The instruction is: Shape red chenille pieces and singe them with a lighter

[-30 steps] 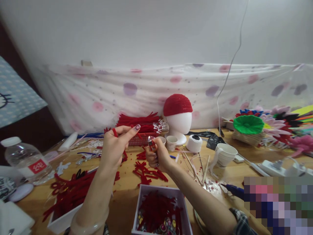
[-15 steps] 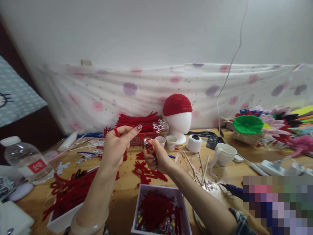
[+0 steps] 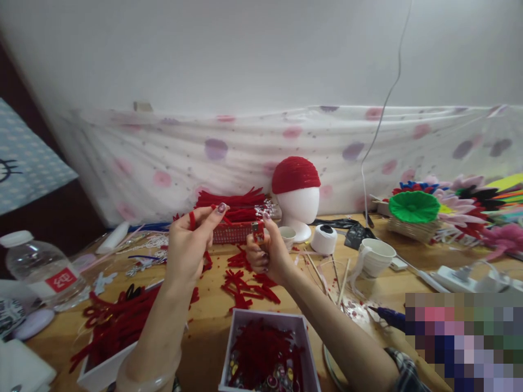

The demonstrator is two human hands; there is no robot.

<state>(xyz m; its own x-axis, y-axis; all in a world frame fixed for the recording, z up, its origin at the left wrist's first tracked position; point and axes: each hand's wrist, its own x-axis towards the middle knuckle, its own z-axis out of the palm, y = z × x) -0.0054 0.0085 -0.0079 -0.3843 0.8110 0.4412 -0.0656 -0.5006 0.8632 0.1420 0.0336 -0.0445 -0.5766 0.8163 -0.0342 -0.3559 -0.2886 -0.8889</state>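
Observation:
My left hand (image 3: 188,242) is closed in a pinch on a red fuzzy chenille stem (image 3: 192,220). Part of the stem loops over the fingers, and a short end pokes out past the thumb. To its right, my right hand (image 3: 274,250) is wrapped round a small red lighter (image 3: 258,234) with a metal top, held upright. The right thumb is raised off the lighter, and no flame shows. A gap separates lighter and stem. Below the hands, cut red chenille pieces (image 3: 237,288) lie scattered on the wooden table (image 3: 204,321).
A white box (image 3: 304,326) of red scraps and beads stands in front, another box (image 3: 87,373) of red stems at left. Behind are a red basket (image 3: 229,234) and a foam head (image 3: 300,209) with a red cap. Cups (image 3: 376,258) and a water bottle (image 3: 44,272) flank the hands.
The lighter was tilted toward the stem's end with a small flame at its top. My right hand has drawn away to the right, raised the lighter upright, and the flame no longer shows.

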